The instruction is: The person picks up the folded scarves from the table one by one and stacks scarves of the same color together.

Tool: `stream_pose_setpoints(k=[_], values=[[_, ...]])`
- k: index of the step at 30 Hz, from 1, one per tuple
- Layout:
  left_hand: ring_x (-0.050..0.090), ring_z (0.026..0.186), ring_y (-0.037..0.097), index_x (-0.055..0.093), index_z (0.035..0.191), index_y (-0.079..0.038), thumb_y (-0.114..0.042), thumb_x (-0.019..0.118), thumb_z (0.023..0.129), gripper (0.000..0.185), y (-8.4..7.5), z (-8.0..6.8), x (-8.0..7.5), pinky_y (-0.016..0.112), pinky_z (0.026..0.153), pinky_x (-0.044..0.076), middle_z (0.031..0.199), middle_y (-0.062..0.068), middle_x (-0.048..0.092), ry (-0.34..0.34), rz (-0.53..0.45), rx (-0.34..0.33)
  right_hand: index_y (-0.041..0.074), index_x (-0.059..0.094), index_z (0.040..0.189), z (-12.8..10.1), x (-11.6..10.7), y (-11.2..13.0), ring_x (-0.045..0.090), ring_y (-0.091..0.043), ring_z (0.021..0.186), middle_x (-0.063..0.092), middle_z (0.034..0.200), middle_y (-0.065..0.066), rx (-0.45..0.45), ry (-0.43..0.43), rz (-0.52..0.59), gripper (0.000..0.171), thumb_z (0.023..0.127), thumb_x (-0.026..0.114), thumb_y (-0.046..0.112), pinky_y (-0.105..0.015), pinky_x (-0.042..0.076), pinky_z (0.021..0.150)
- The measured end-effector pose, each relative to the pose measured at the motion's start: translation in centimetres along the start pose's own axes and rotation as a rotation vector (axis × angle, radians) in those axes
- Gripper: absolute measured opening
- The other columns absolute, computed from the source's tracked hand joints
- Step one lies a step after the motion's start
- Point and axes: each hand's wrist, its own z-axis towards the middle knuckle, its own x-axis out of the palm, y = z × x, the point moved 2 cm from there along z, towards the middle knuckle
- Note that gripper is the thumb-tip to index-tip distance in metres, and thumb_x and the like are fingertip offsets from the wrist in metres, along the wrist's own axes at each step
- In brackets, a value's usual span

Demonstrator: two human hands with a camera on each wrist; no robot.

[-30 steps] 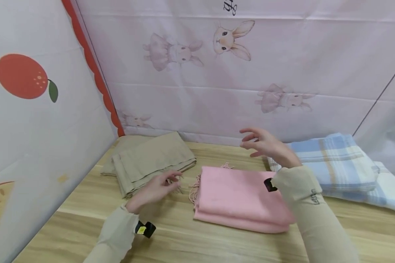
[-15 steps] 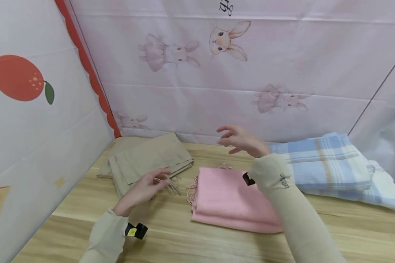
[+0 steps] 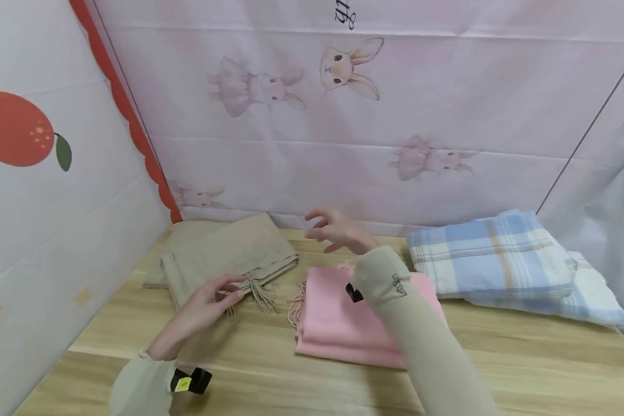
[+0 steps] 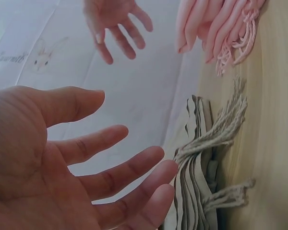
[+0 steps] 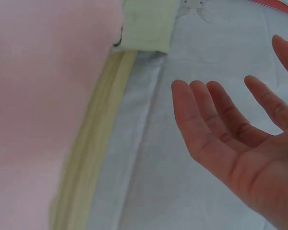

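A folded beige scarf [image 3: 229, 254] with tassels [image 4: 216, 136] lies at the back left of the wooden table [image 3: 312, 375]. My left hand [image 3: 208, 300] hovers open at its near edge, fingertips close to the tassels, fingers spread in the left wrist view [image 4: 86, 167]. A folded pink scarf [image 3: 338, 323] lies in the middle, its fringe [image 4: 235, 36] facing the beige one. My right hand [image 3: 335, 230] is open in the air above the table's back edge, between the two scarves, holding nothing [image 5: 230, 143].
A folded blue plaid blanket [image 3: 494, 254] sits at the back right on a paler folded cloth [image 3: 593, 300]. A pink bunny-print sheet [image 3: 374, 115] backs the table; a sheet with an orange print [image 3: 36, 173] closes the left side.
My right hand has swung left from above the pink scarf's right end to near the beige scarf. The left hand stayed by the tassels. The view shifted rightward.
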Motion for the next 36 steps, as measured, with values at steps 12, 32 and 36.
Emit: stream_pose_setpoints(k=[12, 32, 36], values=[[0.061, 0.111, 0.043, 0.050, 0.141, 0.007, -0.015, 0.057, 0.105, 0.043, 0.7, -1.7, -2.6, 0.052, 0.089, 0.052, 0.127, 0.031, 0.060, -0.078, 0.004, -0.108, 0.006, 0.050, 0.144, 2.7, 2.9, -0.7, 0.055, -0.039, 0.122, 0.052, 0.140, -0.023, -0.004, -0.027, 0.057, 0.046, 0.100, 0.064, 0.012, -0.051, 0.053, 0.093], [0.036, 0.132, 0.057, 0.016, 0.155, 0.010, -0.022, 0.052, 0.107, 0.068, 2.4, -1.2, -4.8, 0.066, 0.103, 0.038, 0.147, 0.044, 0.027, -0.139, -0.014, -0.281, 0.007, 0.054, 0.142, 4.8, 4.6, -2.0, 0.049, -0.037, 0.133, 0.045, 0.148, -0.026, -0.045, -0.010, 0.087, 0.043, 0.100, 0.063, 0.013, -0.061, 0.042, 0.104], [0.037, 0.132, 0.056, 0.017, 0.155, 0.011, -0.020, 0.054, 0.107, 0.068, 2.7, -1.1, -4.8, 0.065, 0.104, 0.037, 0.147, 0.044, 0.028, -0.166, -0.015, -0.264, 0.007, 0.054, 0.143, 5.4, 4.8, -1.7, 0.047, -0.037, 0.134, 0.043, 0.150, -0.026, -0.039, -0.020, 0.105, 0.043, 0.101, 0.063, 0.013, -0.060, 0.040, 0.106]])
